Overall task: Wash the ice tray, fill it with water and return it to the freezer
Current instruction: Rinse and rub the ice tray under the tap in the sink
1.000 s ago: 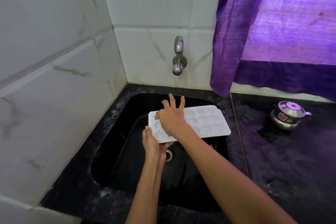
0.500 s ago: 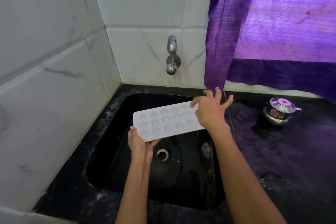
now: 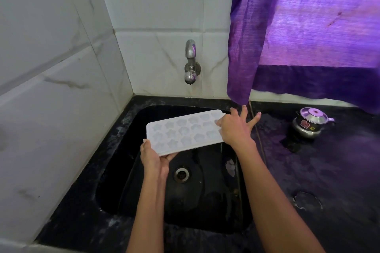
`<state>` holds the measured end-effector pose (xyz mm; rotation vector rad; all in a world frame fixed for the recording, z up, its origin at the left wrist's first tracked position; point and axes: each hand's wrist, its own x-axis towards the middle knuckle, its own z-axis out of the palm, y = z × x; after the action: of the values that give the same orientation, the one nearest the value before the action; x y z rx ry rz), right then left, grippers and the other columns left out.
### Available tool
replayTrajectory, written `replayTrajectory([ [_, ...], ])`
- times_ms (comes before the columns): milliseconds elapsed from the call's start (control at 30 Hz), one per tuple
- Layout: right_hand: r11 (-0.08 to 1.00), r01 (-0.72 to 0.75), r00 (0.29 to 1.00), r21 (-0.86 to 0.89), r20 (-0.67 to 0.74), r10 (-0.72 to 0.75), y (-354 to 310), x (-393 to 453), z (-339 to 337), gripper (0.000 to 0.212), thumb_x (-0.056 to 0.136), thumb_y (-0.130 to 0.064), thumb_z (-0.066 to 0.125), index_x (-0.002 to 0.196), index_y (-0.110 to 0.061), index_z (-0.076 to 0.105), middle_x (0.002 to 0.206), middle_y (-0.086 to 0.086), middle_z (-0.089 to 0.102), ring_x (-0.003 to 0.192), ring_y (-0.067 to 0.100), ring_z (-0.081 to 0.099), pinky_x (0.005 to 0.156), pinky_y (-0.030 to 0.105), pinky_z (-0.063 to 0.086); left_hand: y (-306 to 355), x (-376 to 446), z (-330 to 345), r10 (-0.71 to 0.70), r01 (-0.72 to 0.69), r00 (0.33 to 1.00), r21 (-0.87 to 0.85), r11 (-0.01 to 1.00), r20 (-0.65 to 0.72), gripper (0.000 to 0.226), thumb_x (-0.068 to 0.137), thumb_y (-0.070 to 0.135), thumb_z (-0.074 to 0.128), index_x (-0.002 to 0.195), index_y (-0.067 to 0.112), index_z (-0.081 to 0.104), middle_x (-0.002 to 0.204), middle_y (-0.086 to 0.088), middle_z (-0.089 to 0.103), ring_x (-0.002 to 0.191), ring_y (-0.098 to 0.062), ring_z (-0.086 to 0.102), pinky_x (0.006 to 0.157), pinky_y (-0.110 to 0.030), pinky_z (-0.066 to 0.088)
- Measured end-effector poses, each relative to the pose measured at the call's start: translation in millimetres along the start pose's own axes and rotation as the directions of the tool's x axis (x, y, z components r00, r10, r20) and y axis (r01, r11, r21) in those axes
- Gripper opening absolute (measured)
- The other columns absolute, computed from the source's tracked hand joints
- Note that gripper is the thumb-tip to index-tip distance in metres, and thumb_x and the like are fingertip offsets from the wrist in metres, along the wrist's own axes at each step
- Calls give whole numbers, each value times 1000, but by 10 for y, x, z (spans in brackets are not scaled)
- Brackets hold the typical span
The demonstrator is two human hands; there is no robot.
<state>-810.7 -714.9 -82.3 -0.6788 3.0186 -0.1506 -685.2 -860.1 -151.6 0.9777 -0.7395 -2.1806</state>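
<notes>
A white ice tray (image 3: 183,132) with star and heart shaped cells hangs over the black sink (image 3: 127,121), nearly level, its right end a little higher. My left hand (image 3: 153,157) grips its near left corner from below, thumb on the rim. My right hand (image 3: 236,128) lies on the tray's right end with fingers spread straight, fingertips reaching past the edge. The steel tap (image 3: 190,61) sticks out of the tiled wall above the tray; no water runs from it.
The sink's drain (image 3: 182,174) sits below the tray. A purple curtain (image 3: 308,26) hangs at the right, down to the black counter (image 3: 329,170). A small steel pot with a lid (image 3: 310,122) stands on that counter. White tiled walls close the left and back.
My right hand slid from the tray's left part to its right end. The tray shifted slightly left and lower in my left hand's grip.
</notes>
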Motion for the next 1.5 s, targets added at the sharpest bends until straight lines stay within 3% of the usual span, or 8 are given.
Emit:
replayTrajectory([
  [300, 997, -71, 997, 21, 28, 70, 30, 15, -29, 34, 98, -40, 47, 121, -19, 62, 153, 11, 28, 146, 39, -4, 104, 71, -11, 10, 9, 6, -3, 2, 1000, 27, 1000, 5, 32, 102, 39, 30, 124, 20, 43, 113, -11, 64, 100, -32, 63, 61, -50, 55],
  [600, 994, -107, 993, 6, 54, 107, -41, -2, -40, 21, 99, -28, 48, 112, -18, 61, 151, 12, 31, 146, 40, -2, 105, 71, -9, -6, 9, 12, -12, 12, 1000, 34, 999, -4, 33, 102, 39, 32, 127, 20, 44, 115, -12, 64, 101, -33, 63, 65, -52, 55],
  [767, 996, -94, 994, -4, 60, 94, -60, -16, -38, 20, 94, -17, 49, 111, -18, 60, 151, 14, 29, 145, 41, -2, 104, 72, -10, 1, 9, 4, -2, 2, 1000, 31, 1000, 8, 30, 102, 38, 32, 124, 21, 44, 108, -8, 65, 96, -30, 64, 59, -47, 54],
  [933, 994, -107, 993, 11, 51, 106, -20, -17, -48, 27, 99, -35, 46, 114, -17, 60, 152, 14, 28, 146, 40, -3, 104, 71, -10, 5, 15, 4, 2, -3, 1000, 41, 999, 15, 31, 102, 38, 33, 125, 20, 44, 108, -9, 66, 96, -30, 64, 60, -47, 54],
  [1033, 995, -103, 994, 12, 45, 102, -19, -24, -52, 27, 99, -34, 45, 116, -17, 59, 152, 13, 29, 146, 40, -2, 105, 71, -10, 0, 4, 7, 1, -1, 1000, 35, 999, 19, 30, 103, 37, 32, 125, 21, 43, 110, -9, 65, 96, -30, 64, 61, -48, 54],
  [1167, 995, -93, 996, 35, 4, 93, -17, -50, -60, 22, 96, -22, 50, 117, -20, 60, 150, 14, 30, 146, 40, -1, 105, 71, -9, -9, 5, 17, 5, -6, 1000, 42, 999, 22, 34, 102, 38, 32, 128, 19, 42, 110, -9, 65, 97, -30, 65, 60, -49, 55],
  [1300, 998, 1, 995, 61, -103, 5, -58, -77, -56, 35, 87, -6, 56, 118, -23, 61, 148, 11, 31, 146, 38, -1, 106, 70, -10, -18, 2, 32, 7, -9, 1000, 47, 999, 25, 34, 102, 39, 31, 128, 19, 42, 112, -10, 65, 97, -30, 65, 58, -46, 55],
  [1500, 998, 58, 996, 17, -75, -57, -120, -113, -34, 23, 93, -19, 54, 111, -25, 68, 152, 7, 27, 147, 36, -5, 106, 69, -11, -33, -12, 64, -4, 2, 1000, 41, 999, 27, 35, 102, 39, 31, 129, 19, 42, 111, -9, 65, 96, -30, 65, 54, -44, 56],
])
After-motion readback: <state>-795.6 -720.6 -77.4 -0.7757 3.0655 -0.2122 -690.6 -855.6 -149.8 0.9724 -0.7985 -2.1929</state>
